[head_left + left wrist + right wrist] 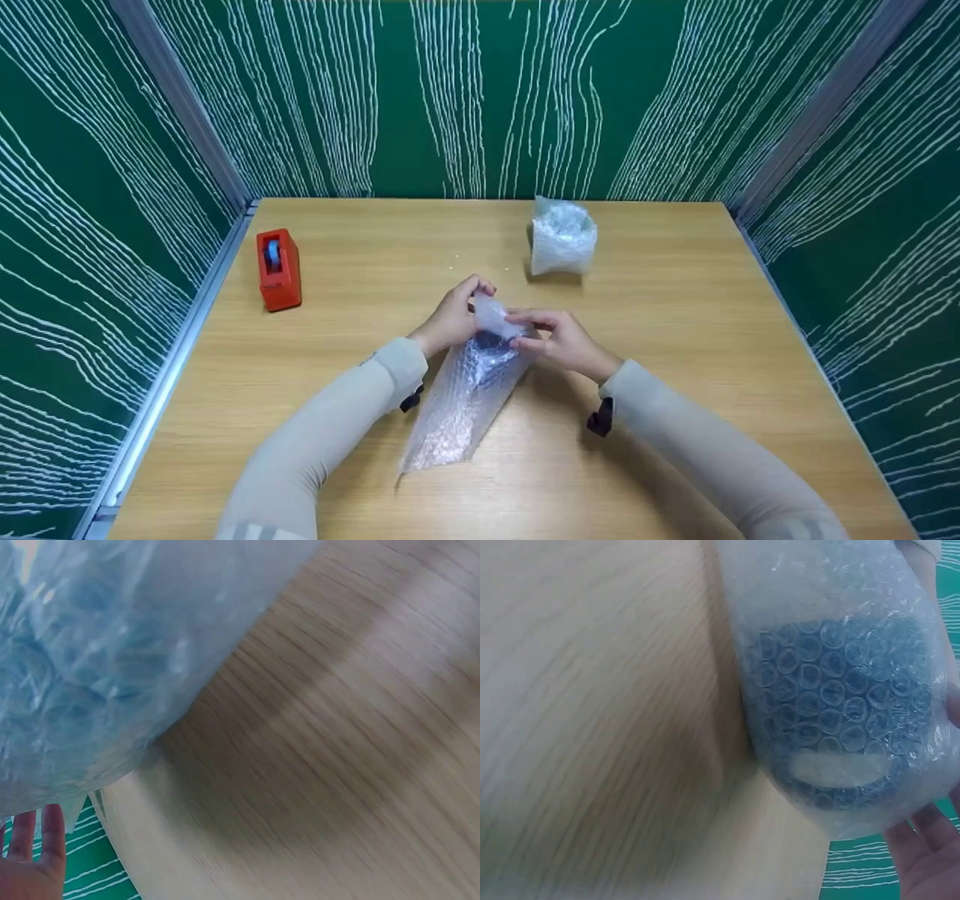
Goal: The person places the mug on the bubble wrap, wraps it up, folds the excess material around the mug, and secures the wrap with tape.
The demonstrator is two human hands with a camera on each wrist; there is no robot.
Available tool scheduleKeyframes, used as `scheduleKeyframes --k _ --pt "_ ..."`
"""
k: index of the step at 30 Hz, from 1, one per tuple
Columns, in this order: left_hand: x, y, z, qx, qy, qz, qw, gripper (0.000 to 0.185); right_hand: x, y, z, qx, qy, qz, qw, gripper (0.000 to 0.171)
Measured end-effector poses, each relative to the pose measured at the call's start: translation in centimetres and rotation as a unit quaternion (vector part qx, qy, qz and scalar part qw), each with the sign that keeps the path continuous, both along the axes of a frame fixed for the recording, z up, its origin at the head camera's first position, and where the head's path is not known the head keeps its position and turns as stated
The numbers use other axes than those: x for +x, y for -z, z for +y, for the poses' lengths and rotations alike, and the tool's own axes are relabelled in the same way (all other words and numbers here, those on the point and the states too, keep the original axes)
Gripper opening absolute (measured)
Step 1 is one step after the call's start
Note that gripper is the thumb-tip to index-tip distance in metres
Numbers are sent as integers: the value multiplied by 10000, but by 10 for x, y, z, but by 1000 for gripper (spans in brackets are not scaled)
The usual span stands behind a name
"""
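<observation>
A long sheet of bubble wrap [461, 409] lies slantwise between my hands, its loose tail reaching down toward me. Wrapped inside its upper end is a dark bluish thing, seen blurred through the bubbles in the right wrist view; what kind it is I cannot tell. My left hand [452, 319] grips the wrap's upper left side, thumb and fingers bent around it. From the right, my right hand [564, 343] pinches the folded upper edge with thumb and fingers. Bubble wrap [112, 667] also fills the upper left of the left wrist view.
A red tape dispenser [280, 274] with a blue roll stands at the table's left. At the back, right of centre, sits another bubble-wrapped bundle [564, 236]. Green walls with white lines enclose the wooden table [675, 300] behind and at both sides.
</observation>
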State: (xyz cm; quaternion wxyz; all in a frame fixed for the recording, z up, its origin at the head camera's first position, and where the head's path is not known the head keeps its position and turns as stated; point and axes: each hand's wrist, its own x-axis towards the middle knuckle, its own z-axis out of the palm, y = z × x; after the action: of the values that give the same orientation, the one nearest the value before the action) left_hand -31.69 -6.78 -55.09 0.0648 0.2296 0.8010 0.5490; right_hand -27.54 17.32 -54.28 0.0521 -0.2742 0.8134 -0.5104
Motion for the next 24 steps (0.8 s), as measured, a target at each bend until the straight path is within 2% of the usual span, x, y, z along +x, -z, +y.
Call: scheduleKeyframes --k 4,11,17,21,24 --pt "0 0 -5 27 130 -55 9999 41 -1 3 2 191 -158 241 9994 34" --pt "-6 -13 -25 -261 546 -804 9949 38 -2 2 3 456 -245 175 9985 32" --pt "-14 -25 -41 -581 898 -830 9908 34 -2 0 3 538 -263 95 9982 30" --pt "-15 -30 -43 -559 852 -1096 9887 32 -1 0 3 583 -342 252 9974 28" --pt "-13 -31 -42 -642 862 -1003 9891 31 -1 0 3 635 -445 452 9960 27"
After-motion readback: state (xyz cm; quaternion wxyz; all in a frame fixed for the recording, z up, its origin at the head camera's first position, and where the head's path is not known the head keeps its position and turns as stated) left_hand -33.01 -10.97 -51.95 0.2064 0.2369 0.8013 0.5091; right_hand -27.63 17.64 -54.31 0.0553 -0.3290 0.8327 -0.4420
